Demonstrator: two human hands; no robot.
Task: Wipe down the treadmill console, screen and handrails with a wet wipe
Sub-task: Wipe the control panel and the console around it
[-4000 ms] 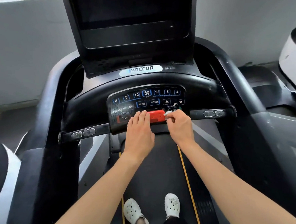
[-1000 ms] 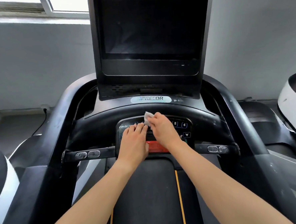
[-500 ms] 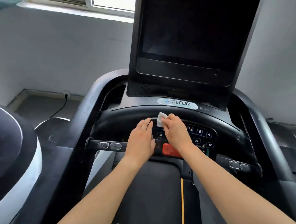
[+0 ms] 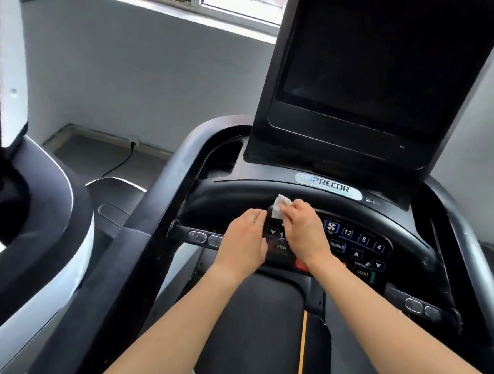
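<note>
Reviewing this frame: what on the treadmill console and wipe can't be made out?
Head view: left buttons of the keypad, covered by the left hand and right hand.
Most of the red stop bar, under the right wrist.
Much of the wet wipe, tucked under the right hand's fingers.
Top of the screen, cut off by the upper edge.
The right handrail, blurred.

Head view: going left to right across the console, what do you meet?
Neighbouring machine → left grip sensors → left hand → wet wipe → right hand → fan button → number keys → right grip sensors.
</note>
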